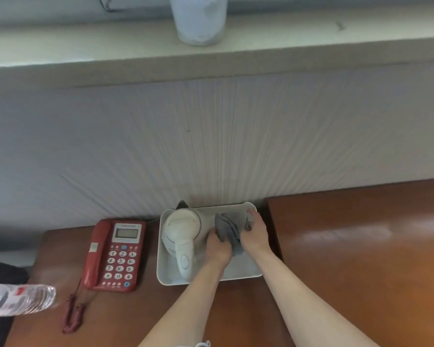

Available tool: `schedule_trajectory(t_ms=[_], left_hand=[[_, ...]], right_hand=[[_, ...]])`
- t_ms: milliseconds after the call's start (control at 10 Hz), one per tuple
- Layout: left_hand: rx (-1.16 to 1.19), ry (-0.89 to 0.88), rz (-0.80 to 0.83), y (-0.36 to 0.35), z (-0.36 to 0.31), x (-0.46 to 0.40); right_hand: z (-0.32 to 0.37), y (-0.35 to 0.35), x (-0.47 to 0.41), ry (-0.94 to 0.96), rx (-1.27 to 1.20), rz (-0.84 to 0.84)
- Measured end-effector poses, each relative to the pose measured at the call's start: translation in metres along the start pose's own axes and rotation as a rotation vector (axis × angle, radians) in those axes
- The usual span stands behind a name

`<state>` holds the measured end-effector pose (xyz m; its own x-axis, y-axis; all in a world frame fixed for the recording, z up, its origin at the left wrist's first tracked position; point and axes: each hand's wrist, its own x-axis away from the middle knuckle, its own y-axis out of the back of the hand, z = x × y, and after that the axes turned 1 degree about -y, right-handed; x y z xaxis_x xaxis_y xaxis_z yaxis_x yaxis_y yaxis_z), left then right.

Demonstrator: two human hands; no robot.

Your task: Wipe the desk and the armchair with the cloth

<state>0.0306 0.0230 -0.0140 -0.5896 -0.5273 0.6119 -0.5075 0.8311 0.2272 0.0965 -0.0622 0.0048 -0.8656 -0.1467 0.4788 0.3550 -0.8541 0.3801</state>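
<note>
A grey cloth (229, 227) is bunched inside a white tray (241, 278) that stands on the brown wooden desk (361, 271) against the wall. Both hands are in the tray and hold the cloth: my left hand (217, 247) grips its near left part, my right hand (254, 234) grips its far right end. A white electric kettle (182, 234) stands in the left half of the tray, just left of my left hand. No armchair is in view.
A red desk telephone (114, 255) with a coiled cord (73, 314) lies left of the tray. A clear plastic bottle (18, 300) pokes in at the left edge. A white cup (199, 18) stands on the window sill above the wall.
</note>
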Motion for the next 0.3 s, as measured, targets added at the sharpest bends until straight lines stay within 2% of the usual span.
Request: schedule_trajectory(t_ms=[200,300], left_hand=[[-0.005,-0.002,0.114,-0.010,0.014,-0.017],[-0.172,0.005,0.094,-0.012,0.027,-0.029]], right_hand=[[-0.045,-0.022,-0.022,0.014,0.029,0.174],[-0.032,-0.012,-0.006,0.028,-0.028,0.176]])
